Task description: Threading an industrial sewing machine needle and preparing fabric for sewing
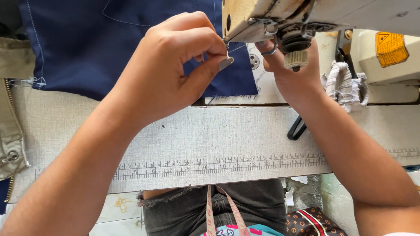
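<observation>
While pinched shut, left hand (pixel 175 65) on thread (pixel 236 48).

Fabric (pixel 87 43) lies on the table (pixel 218 135), left of the sewing machine (pixel 350 17).

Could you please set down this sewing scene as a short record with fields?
setting: sewing machine on a pale table with a printed ruler strip along its front edge
left hand: fingers pinched together at the needle area, seemingly on a fine thread
right hand: raised behind the machine head, partly hidden
fabric: dark blue cloth lying under the left hand
nearby: khaki garment at the table's left; tape measure hanging at the person's front
</observation>
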